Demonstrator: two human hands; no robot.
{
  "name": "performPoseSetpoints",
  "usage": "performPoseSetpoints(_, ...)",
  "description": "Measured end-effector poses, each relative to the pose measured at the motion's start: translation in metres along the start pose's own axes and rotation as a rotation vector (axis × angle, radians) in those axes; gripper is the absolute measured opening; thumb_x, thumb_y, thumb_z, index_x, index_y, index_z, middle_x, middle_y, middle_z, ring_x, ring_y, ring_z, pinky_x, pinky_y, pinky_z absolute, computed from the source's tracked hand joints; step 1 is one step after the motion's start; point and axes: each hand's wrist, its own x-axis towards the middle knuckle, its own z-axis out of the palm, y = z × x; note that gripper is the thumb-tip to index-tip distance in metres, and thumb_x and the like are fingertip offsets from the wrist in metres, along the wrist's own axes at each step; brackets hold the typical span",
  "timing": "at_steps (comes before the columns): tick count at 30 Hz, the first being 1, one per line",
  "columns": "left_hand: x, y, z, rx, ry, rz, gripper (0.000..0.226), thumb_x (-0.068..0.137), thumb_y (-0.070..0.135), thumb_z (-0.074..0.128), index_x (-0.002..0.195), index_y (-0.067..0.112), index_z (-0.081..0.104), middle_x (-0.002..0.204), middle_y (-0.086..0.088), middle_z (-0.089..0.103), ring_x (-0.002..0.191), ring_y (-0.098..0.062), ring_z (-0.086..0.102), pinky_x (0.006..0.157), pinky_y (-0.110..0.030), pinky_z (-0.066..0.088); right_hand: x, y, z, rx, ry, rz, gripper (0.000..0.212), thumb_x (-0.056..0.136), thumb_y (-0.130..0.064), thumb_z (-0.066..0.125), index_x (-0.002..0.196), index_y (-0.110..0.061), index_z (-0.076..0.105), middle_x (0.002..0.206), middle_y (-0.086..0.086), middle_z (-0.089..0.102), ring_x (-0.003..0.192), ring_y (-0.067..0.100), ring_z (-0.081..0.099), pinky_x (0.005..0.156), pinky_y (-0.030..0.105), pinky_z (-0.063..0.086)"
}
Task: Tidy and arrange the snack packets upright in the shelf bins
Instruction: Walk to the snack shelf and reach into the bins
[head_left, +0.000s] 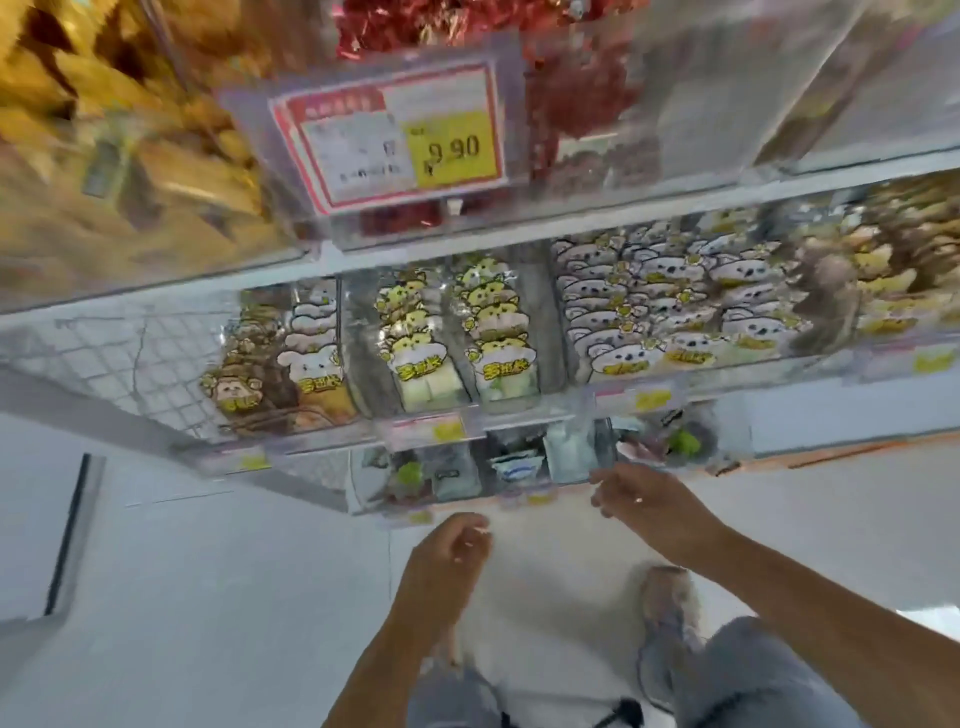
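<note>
Clear shelf bins hold rows of snack packets standing upright: yellow cat-face packets (415, 332), white bear-face packets (670, 306) to their right and brown monkey packets (236, 389) at the left. Below them, a lower bin row (519, 462) holds small white, dark and green packets. My left hand (447, 551) hovers below the lower bins with fingers loosely curled and nothing in it. My right hand (644, 499) is just in front of the lower bin's edge, fingers spread and holding nothing.
An upper bin carries a price tag reading 9.90 (395, 135), with red packets (467, 26) behind and golden snacks (104, 130) at the left. White floor lies below. My jeans and one shoe (670, 608) show under the arms.
</note>
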Motion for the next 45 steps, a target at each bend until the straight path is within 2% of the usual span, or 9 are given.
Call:
performPoseSetpoints(2, 0.038, -0.024, 0.006, 0.051, 0.066, 0.092, 0.011, 0.095, 0.024, 0.062, 0.099, 0.033, 0.064, 0.088, 0.015, 0.067, 0.079, 0.015, 0.059, 0.068, -0.004, 0.042, 0.039, 0.015, 0.029, -0.024, -0.032, -0.095, 0.021, 0.097, -0.01, 0.051, 0.104, -0.026, 0.064, 0.094, -0.001, 0.066, 0.08, 0.004, 0.062, 0.075, 0.013, 0.044)
performPoseSetpoints(5, 0.087, -0.053, 0.013, 0.025, 0.126, 0.216, 0.013, 0.094, 0.008, 0.061, 0.104, 0.016, 0.065, 0.086, 0.015, 0.061, 0.077, 0.019, 0.057, 0.067, -0.003, 0.041, 0.092, 0.043, 0.066, -0.036, 0.073, -0.264, 0.035, 0.092, -0.003, 0.057, 0.087, -0.037, 0.065, 0.088, -0.006, 0.063, 0.081, 0.013, 0.06, 0.077, 0.023, 0.046)
performPoseSetpoints(9, 0.131, -0.09, 0.019, 0.109, 0.244, 0.435, 0.03, 0.091, 0.017, 0.066, 0.105, 0.042, 0.058, 0.096, 0.019, 0.058, 0.089, 0.005, 0.056, 0.079, -0.014, 0.044, 0.132, 0.063, 0.094, -0.3, 0.215, -0.479, 0.024, 0.089, -0.01, 0.064, 0.108, -0.024, 0.067, 0.097, -0.017, 0.055, 0.09, -0.002, 0.052, 0.079, -0.002, 0.031)
performPoseSetpoints(17, 0.155, -0.14, 0.023, 0.149, 0.451, 0.578, 0.034, 0.092, 0.024, 0.064, 0.125, 0.032, 0.061, 0.115, 0.013, 0.054, 0.102, 0.0, 0.054, 0.086, -0.007, 0.038, 0.161, 0.084, 0.133, -0.377, 0.254, -0.61, 0.027, 0.093, -0.015, 0.058, 0.119, -0.021, 0.062, 0.113, -0.003, 0.055, 0.104, 0.011, 0.052, 0.075, 0.001, 0.034)
performPoseSetpoints(19, 0.154, -0.147, 0.026, 0.159, 0.448, 0.601, 0.034, 0.093, 0.025, 0.064, 0.126, 0.031, 0.06, 0.116, 0.012, 0.052, 0.103, -0.001, 0.053, 0.094, -0.015, 0.042, 0.156, 0.087, 0.138, -0.389, 0.274, -0.6, 0.027, 0.093, -0.015, 0.058, 0.12, -0.022, 0.063, 0.116, -0.004, 0.056, 0.111, 0.011, 0.052, 0.08, 0.005, 0.035)
performPoseSetpoints(30, 0.159, -0.146, -0.006, 0.245, 0.732, 0.553, 0.046, 0.091, 0.04, 0.063, 0.133, 0.023, 0.056, 0.13, 0.0, 0.058, 0.122, -0.022, 0.048, 0.1, -0.033, 0.04, 0.142, 0.017, 0.163, -0.718, 0.404, -0.79, 0.036, 0.097, -0.037, 0.053, 0.133, -0.031, 0.052, 0.137, -0.006, 0.051, 0.129, 0.016, 0.037, 0.104, 0.032, 0.033)
performPoseSetpoints(37, 0.19, -0.142, -0.015, 0.54, 0.653, 0.361, 0.082, 0.079, 0.082, 0.039, 0.14, 0.027, 0.051, 0.139, 0.007, 0.048, 0.126, -0.018, 0.034, 0.102, -0.03, 0.035, 0.201, -0.027, 0.176, -1.107, 0.295, -0.65, 0.08, 0.078, -0.068, 0.059, 0.144, -0.031, 0.036, 0.15, -0.003, 0.039, 0.14, 0.025, 0.026, 0.11, 0.038, 0.024)
performPoseSetpoints(42, 0.194, -0.152, -0.021, 0.14, 0.528, 0.467, 0.051, 0.073, 0.055, 0.077, 0.114, 0.027, 0.063, 0.114, 0.015, 0.046, 0.113, -0.008, 0.035, 0.097, -0.022, 0.035, 0.213, -0.042, 0.177, -0.713, 0.016, -0.753, 0.025, 0.084, -0.041, 0.07, 0.105, -0.027, 0.069, 0.103, -0.011, 0.066, 0.1, 0.011, 0.06, 0.083, 0.019, 0.044)
performPoseSetpoints(45, 0.178, -0.155, -0.025, -0.087, 0.572, 0.498, 0.028, 0.081, 0.034, 0.077, 0.085, 0.027, 0.051, 0.078, 0.014, 0.048, 0.071, 0.003, 0.046, 0.059, -0.013, 0.034, 0.222, -0.064, 0.188, -0.461, 0.019, -0.74, 0.027, 0.094, -0.042, 0.056, 0.112, -0.026, 0.068, 0.105, -0.008, 0.069, 0.092, 0.009, 0.063, 0.078, 0.019, 0.048)
